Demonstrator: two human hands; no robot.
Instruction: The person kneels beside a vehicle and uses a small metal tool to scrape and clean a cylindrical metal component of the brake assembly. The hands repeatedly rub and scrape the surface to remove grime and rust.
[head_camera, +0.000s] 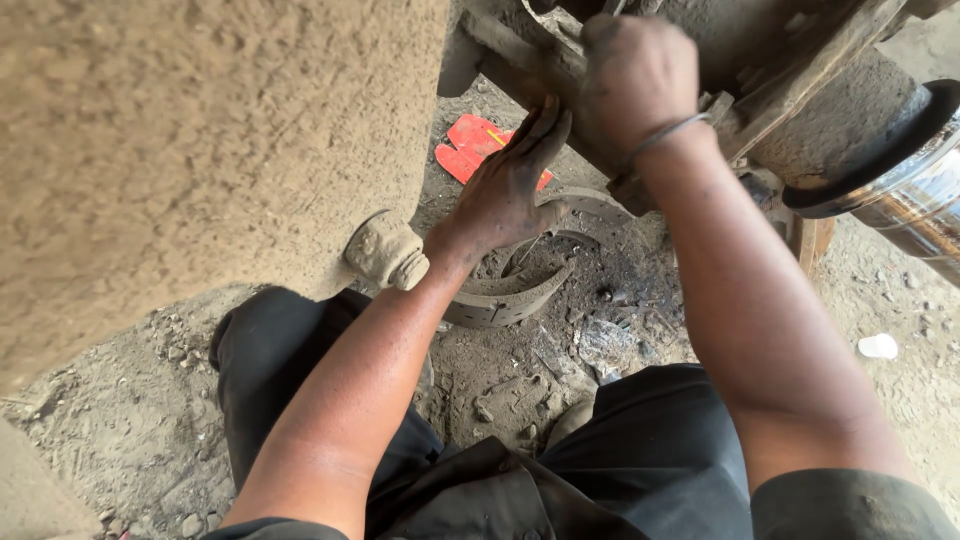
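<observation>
My left hand (510, 190), dark with grease, is stretched out flat with its fingertips against a dirty metal bar (520, 62) of a vehicle's underside. My right hand (635, 75), a thin wire bangle on its wrist, is closed in a fist on the same mud-caked assembly higher up; what it grips is hidden. Below the hands two curved brake shoes (510, 298) lie on the oily ground.
A big mud-covered body part (200, 140) fills the left, with a caked bolt stub (387, 250) sticking out. A shiny drum (900, 190) sits at the right edge. A red scrap (475, 145) and a small white object (878, 346) lie on the dirt. My dark-trousered legs are below.
</observation>
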